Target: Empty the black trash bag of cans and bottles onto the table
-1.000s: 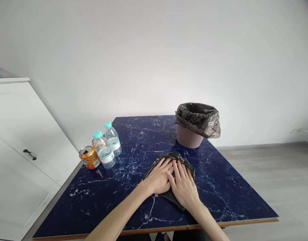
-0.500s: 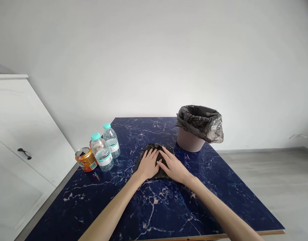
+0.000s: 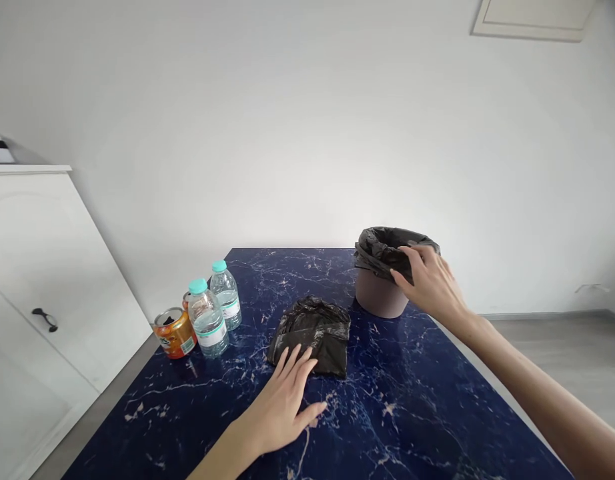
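The right hand (image 3: 430,283) has left the folded bag (image 3: 312,335), now gripping the bin liner (image 3: 382,252) at two o'clock; the left hand (image 3: 282,400) rests flat, open, its fingertips on the bag's near edge; the bag's long axis runs nine-to-three.

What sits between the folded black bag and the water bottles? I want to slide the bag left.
In the head view, only bare blue marble table shows between the folded black bag and the water bottles. The left hand rests at the bag's near edge.

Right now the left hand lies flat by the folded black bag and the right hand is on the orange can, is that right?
Not quite. In the head view the right hand is on the liner of the bin, not the can. The left hand does lie flat, fingertips at the folded black bag.
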